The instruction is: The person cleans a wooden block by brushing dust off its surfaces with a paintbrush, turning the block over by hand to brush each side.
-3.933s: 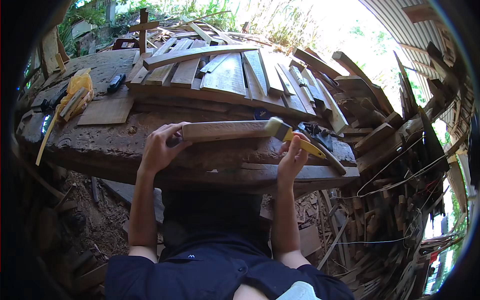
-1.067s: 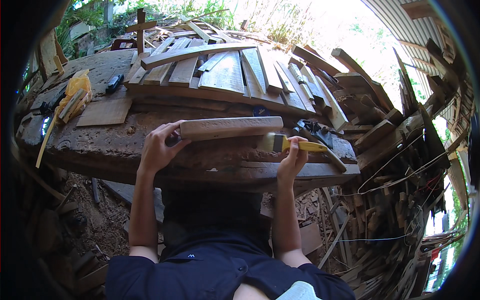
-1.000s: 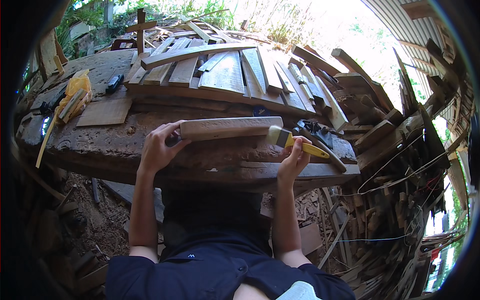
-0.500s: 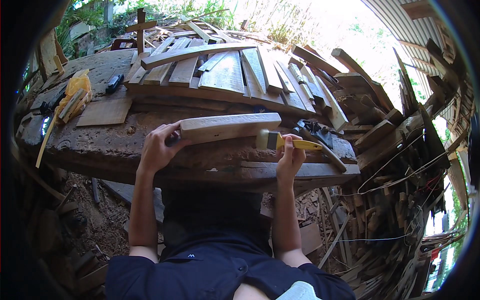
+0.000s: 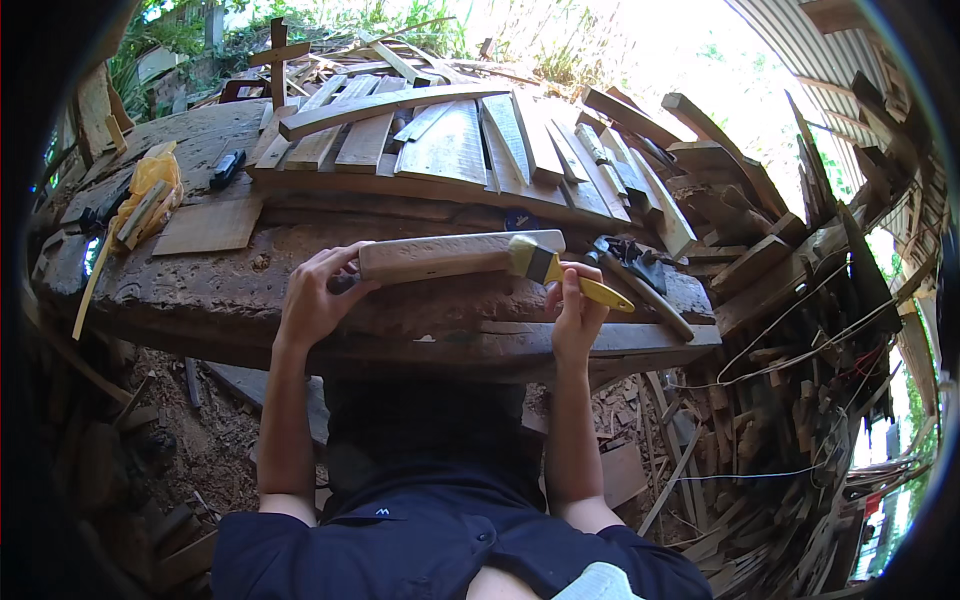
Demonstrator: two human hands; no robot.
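A pale wooden block point(image 5: 430, 258), long and rectangular, is held up over the workbench. My left hand point(image 5: 318, 295) grips its left end, thumb on the near side and fingers behind. In my right hand point(image 5: 577, 315) is a paintbrush point(image 5: 590, 290) with a yellow handle and pale bristles, pinched near the ferrule. The bristles touch the block's near face and top edge toward its right end. Just behind the block, a small round dark-blue lid or tin point(image 5: 518, 219) lies on the bench.
The rough workbench point(image 5: 230, 295) carries many loose boards point(image 5: 445, 145) at the back. A hammer-like tool point(image 5: 650, 295) lies to the right, a flat wood piece point(image 5: 210, 226) and a yellow bag point(image 5: 155, 190) to the left. Scrap wood point(image 5: 740, 430) fills the right side.
The paintbrush has tilted, its bristles moving up and slightly left onto the block, its handle end dropping. The block has turned a little, and more of the blue round thing shows behind it.
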